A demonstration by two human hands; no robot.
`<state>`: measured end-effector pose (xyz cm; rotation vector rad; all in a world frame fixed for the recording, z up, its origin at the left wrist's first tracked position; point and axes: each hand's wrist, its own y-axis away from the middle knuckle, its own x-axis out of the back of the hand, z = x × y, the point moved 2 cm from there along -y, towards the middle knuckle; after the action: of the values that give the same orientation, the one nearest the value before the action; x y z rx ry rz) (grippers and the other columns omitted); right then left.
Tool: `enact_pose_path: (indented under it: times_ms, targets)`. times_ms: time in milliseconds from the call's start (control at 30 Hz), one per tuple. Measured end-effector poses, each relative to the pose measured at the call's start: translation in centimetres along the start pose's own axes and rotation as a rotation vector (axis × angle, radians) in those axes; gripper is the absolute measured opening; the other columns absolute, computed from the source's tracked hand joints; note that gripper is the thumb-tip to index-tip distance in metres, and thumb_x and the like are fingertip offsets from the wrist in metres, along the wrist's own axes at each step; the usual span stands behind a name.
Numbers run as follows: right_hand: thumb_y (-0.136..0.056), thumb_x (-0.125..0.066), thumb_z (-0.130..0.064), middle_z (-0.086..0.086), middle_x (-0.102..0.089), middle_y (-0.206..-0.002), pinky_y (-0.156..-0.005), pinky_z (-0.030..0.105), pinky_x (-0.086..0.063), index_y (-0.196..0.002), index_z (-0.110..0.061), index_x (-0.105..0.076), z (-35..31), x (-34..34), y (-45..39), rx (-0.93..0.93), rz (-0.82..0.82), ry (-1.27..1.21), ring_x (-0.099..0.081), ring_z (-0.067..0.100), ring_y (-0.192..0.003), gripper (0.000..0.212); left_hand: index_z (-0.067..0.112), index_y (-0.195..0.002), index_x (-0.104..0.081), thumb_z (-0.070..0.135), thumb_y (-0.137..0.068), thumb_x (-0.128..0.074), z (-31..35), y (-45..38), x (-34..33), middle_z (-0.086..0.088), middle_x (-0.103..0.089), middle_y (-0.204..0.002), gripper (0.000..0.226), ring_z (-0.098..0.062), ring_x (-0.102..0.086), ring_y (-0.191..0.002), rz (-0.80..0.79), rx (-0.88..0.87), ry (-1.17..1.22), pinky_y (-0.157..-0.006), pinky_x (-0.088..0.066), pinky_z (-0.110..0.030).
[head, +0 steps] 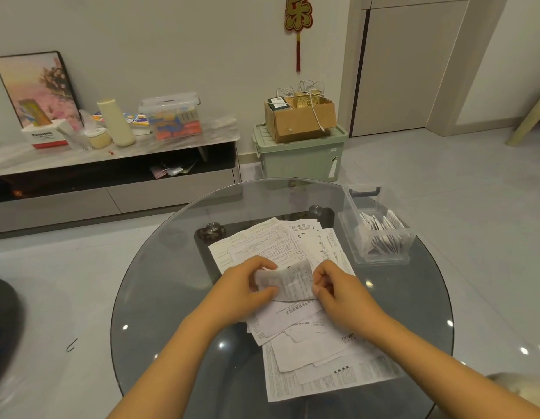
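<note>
A small creased printed leaflet [292, 281] is held between both hands above a round glass table [160, 285]. My left hand [247, 287] pinches its left edge with thumb and curled fingers. My right hand [332, 287] pinches its right edge. Under the hands, loose printed sheets spread in two heaps: a far pile [274, 240] and a near pile [317, 358]. A clear plastic box [377, 228] with several folded leaflets standing in it sits on the table to the right.
A low TV cabinet [111, 189] along the left wall carries a tissue box, a cream bottle and a clear lidded bin. A green storage crate [302, 158] with a cardboard box on top stands behind the table. Pale tiled floor surrounds the table.
</note>
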<state>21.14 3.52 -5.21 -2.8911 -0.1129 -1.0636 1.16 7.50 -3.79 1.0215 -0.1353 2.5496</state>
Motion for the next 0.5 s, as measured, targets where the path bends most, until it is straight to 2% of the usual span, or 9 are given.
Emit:
enact_pose_path:
  times_ms: [100, 200, 267, 367, 500]
  targets:
    - [-0.091, -0.054, -0.014, 0.001, -0.058, -0.082, -0.065, 0.018, -0.043, -0.101, -0.021, -0.044, -0.2, -0.4, 0.0, -0.047, 0.009, -0.057, -0.050, 0.005, -0.068, 0.016, 0.037, -0.122, -0.047, 0.026, -0.081, -0.073, -0.3, -0.5, -0.6, 0.007, -0.061, -0.096, 0.050, -0.007, -0.061, -0.077, 0.066, 0.075, 0.086, -0.076, -0.056, -0.028]
    - [-0.088, -0.061, -0.029, -0.013, -0.056, -0.080, -0.057, 0.013, -0.039, -0.113, -0.025, -0.037, -0.3, -0.8, -0.2, -0.075, 0.019, -0.053, -0.052, 0.000, -0.067, 0.035, 0.033, -0.137, -0.033, 0.027, -0.081, -0.073, 0.0, -0.8, -1.4, 0.013, -0.052, -0.099, 0.069, -0.003, -0.056, -0.074, 0.077, 0.093, 0.097, -0.068, -0.048, -0.014]
    - [-0.086, -0.064, -0.031, -0.016, -0.052, -0.077, -0.057, 0.013, -0.038, -0.122, -0.025, -0.034, -0.2, -1.0, -0.2, -0.098, 0.032, -0.020, -0.051, 0.000, -0.067, 0.047, 0.034, -0.142, -0.025, 0.030, -0.080, -0.073, 0.1, -0.9, -1.8, 0.016, -0.047, -0.101, 0.079, -0.002, -0.052, -0.076, 0.085, 0.092, 0.042, -0.066, -0.044, -0.012]
    - [-0.085, -0.065, -0.029, -0.009, -0.051, -0.072, -0.065, 0.023, -0.045, -0.135, -0.027, -0.026, 0.0, -1.3, -0.3, -0.100, 0.038, 0.090, -0.052, 0.005, -0.067, 0.064, 0.033, -0.147, -0.016, 0.035, -0.080, -0.072, 0.1, -1.1, -2.4, 0.013, -0.043, -0.113, 0.087, -0.004, -0.047, -0.087, 0.070, 0.084, -0.079, -0.078, -0.043, -0.015]
    - [-0.081, -0.069, -0.028, -0.012, -0.047, -0.075, -0.074, 0.033, -0.050, -0.140, -0.039, -0.022, -0.1, -0.7, -0.6, -0.067, 0.004, 0.206, -0.051, 0.011, -0.078, 0.076, 0.029, -0.147, -0.019, 0.034, -0.079, -0.073, -0.2, -1.2, -2.3, 0.011, -0.039, -0.116, 0.087, -0.005, -0.044, -0.091, 0.039, 0.077, -0.128, -0.089, -0.044, -0.021]
